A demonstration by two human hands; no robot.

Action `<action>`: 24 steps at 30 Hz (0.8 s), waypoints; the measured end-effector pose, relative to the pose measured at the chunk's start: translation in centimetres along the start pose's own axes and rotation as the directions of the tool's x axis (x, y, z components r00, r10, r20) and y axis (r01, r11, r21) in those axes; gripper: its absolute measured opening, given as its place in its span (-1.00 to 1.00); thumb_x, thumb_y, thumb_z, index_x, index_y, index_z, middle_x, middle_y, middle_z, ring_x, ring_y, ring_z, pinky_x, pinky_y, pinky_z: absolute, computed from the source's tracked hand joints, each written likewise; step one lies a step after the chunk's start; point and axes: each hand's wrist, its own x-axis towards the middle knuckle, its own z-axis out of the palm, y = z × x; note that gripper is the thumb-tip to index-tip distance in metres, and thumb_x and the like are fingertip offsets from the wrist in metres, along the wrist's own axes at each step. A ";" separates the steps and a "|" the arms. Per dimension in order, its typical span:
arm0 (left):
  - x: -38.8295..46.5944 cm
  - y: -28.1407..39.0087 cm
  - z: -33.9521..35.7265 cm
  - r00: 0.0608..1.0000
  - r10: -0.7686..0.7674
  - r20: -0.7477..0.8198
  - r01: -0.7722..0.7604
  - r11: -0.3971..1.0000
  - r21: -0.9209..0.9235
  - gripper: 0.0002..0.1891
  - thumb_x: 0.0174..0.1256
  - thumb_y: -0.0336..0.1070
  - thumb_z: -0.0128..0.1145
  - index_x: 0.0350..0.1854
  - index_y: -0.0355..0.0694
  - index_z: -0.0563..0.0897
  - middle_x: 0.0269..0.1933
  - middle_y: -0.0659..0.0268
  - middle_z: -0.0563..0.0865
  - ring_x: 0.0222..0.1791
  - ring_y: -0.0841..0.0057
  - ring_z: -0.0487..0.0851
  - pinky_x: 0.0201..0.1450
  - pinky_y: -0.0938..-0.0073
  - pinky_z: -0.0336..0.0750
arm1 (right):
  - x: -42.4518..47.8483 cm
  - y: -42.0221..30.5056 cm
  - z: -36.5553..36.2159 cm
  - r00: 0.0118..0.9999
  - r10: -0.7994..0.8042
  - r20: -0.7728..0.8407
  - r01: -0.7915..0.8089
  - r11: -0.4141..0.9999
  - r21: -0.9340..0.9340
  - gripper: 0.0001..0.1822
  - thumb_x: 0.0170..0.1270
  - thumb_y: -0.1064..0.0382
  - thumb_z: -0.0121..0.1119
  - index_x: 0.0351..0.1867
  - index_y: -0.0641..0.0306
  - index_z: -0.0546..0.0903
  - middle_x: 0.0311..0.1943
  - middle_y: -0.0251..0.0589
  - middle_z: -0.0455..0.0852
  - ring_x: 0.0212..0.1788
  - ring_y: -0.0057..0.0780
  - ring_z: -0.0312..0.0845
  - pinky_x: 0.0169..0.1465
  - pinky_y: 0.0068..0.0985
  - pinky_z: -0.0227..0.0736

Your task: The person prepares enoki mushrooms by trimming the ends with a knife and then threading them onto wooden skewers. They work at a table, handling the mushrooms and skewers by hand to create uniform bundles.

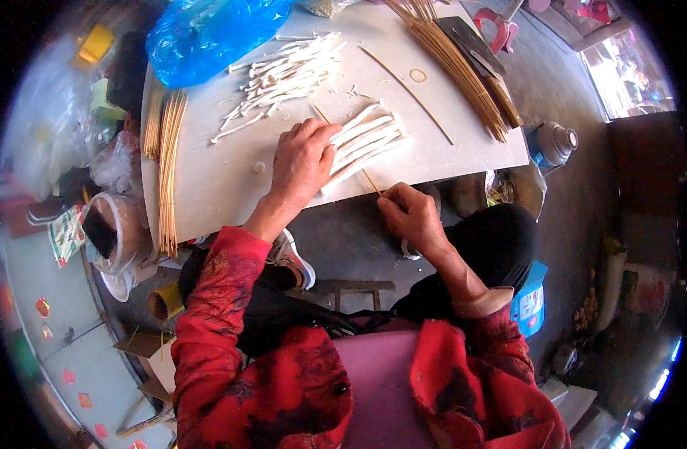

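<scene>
My left hand (304,160) rests on a row of long white mushroom stems (366,143) lying side by side near the table's front edge. Its fingers press the stems' left part. In my right hand (408,216), just past the edge, is the near end of a thin wooden skewer (370,181). The skewer runs crosswise through or under the row, and its far tip shows beyond it. Behind lies a loose pile of similar white mushrooms (293,70). Small white scraps lie between the pile and the row.
Bundles of skewers lie at the table's left (172,168) and back right (461,70). Beside the right bundle is a knife (497,84). A lone stick (408,92) and a rubber band (417,75) lie nearer the middle. A blue plastic bag (208,39) covers the back left corner.
</scene>
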 end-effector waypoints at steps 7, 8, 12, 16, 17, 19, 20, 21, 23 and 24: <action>-0.2 0.2 -0.2 0.999 -0.015 0.034 0.017 0.999 -0.036 -0.74 0.08 -0.42 0.16 -0.13 -0.13 0.63 -0.17 0.24 0.62 -0.14 0.22 0.60 -0.05 0.28 0.47 | -0.3 -0.2 -0.2 0.973 0.152 0.173 -0.187 0.960 0.209 -0.76 0.42 0.22 -0.05 -0.25 0.39 0.54 -0.68 -0.35 0.49 -0.69 -0.68 0.35 -0.61 -0.67 0.26; -0.2 0.1 -0.2 0.999 -0.020 0.049 0.023 0.998 -0.052 -0.74 0.09 -0.42 0.16 -0.12 -0.13 0.62 -0.17 0.24 0.62 -0.13 0.22 0.60 -0.05 0.28 0.48 | -0.3 -0.4 -0.2 0.969 0.171 0.176 -0.208 0.954 0.216 -0.75 0.42 0.20 -0.02 -0.26 0.39 0.55 -0.68 -0.33 0.50 -0.69 -0.66 0.36 -0.61 -0.64 0.27; 1.4 -1.3 -1.6 0.997 -0.078 -0.014 0.078 0.997 -0.026 -0.75 0.10 -0.42 0.17 -0.13 -0.12 0.62 -0.17 0.25 0.62 -0.11 0.24 0.59 -0.05 0.28 0.47 | -0.1 -0.6 -0.4 0.969 0.179 0.170 -0.214 0.953 0.215 -0.71 0.41 0.15 0.01 -0.28 0.39 0.57 -0.68 -0.29 0.51 -0.68 -0.62 0.39 -0.60 -0.56 0.30; 3.5 -5.4 -3.8 0.976 -0.064 -0.210 0.112 0.968 0.223 -0.80 0.12 -0.40 0.18 -0.17 -0.12 0.62 -0.19 0.27 0.61 -0.12 0.25 0.59 -0.09 0.25 0.45 | 0.0 -0.2 -0.2 0.976 0.128 0.178 -0.161 0.970 0.183 -0.68 0.42 0.11 -0.01 -0.22 0.38 0.59 -0.68 -0.30 0.51 -0.68 -0.63 0.38 -0.60 -0.57 0.30; 3.5 -6.2 -3.8 0.977 -0.069 -0.203 0.122 0.958 0.261 -0.80 0.12 -0.39 0.18 -0.17 -0.12 0.62 -0.20 0.27 0.60 -0.13 0.25 0.59 -0.09 0.24 0.44 | 0.0 -0.3 -0.2 0.970 0.136 0.204 -0.178 0.963 0.203 -0.68 0.43 0.12 -0.03 -0.18 0.37 0.58 -0.68 -0.33 0.50 -0.68 -0.65 0.37 -0.59 -0.62 0.30; 3.8 -6.9 -3.3 0.979 -0.075 -0.189 0.134 0.936 0.327 -0.80 0.12 -0.38 0.19 -0.18 -0.12 0.62 -0.21 0.27 0.59 -0.15 0.25 0.58 -0.09 0.21 0.43 | 0.1 -0.3 -0.4 0.957 0.155 0.247 -0.214 0.948 0.236 -0.68 0.45 0.14 -0.07 -0.09 0.37 0.57 -0.67 -0.38 0.49 -0.68 -0.70 0.36 -0.59 -0.70 0.30; 3.9 -7.3 -3.0 0.977 -0.060 -0.202 0.128 0.931 0.341 -0.80 0.10 -0.36 0.21 -0.19 -0.11 0.62 -0.22 0.28 0.59 -0.15 0.25 0.58 -0.08 0.19 0.41 | 0.1 -0.3 -0.4 0.952 0.159 0.261 -0.227 0.940 0.256 -0.68 0.45 0.14 -0.07 -0.07 0.37 0.57 -0.67 -0.39 0.49 -0.68 -0.70 0.36 -0.58 -0.70 0.30; 4.0 -7.3 -2.8 0.977 -0.080 -0.196 0.143 0.932 0.333 -0.81 0.09 -0.36 0.21 -0.21 -0.10 0.62 -0.22 0.28 0.59 -0.15 0.25 0.58 -0.09 0.19 0.40 | 0.1 -0.2 -0.4 0.947 0.165 0.275 -0.242 0.930 0.278 -0.67 0.45 0.13 -0.07 -0.06 0.36 0.57 -0.67 -0.39 0.49 -0.67 -0.71 0.36 -0.58 -0.71 0.29; 4.2 -7.5 -2.5 0.976 -0.120 -0.183 0.174 0.932 0.317 -0.83 0.09 -0.36 0.21 -0.23 -0.10 0.62 -0.23 0.29 0.59 -0.16 0.25 0.58 -0.09 0.18 0.40 | 0.1 0.0 -0.4 0.942 0.171 0.288 -0.260 0.916 0.304 -0.66 0.44 0.12 -0.06 -0.04 0.34 0.58 -0.67 -0.38 0.49 -0.68 -0.70 0.36 -0.59 -0.68 0.29; 4.2 -7.5 -2.6 0.977 -0.141 -0.159 0.183 0.938 0.293 -0.84 0.09 -0.36 0.20 -0.25 -0.09 0.61 -0.24 0.29 0.59 -0.16 0.26 0.59 -0.10 0.19 0.40 | 0.1 0.2 -0.4 0.942 0.172 0.288 -0.262 0.914 0.311 -0.66 0.43 0.10 -0.03 -0.03 0.33 0.58 -0.67 -0.37 0.50 -0.68 -0.69 0.37 -0.59 -0.66 0.30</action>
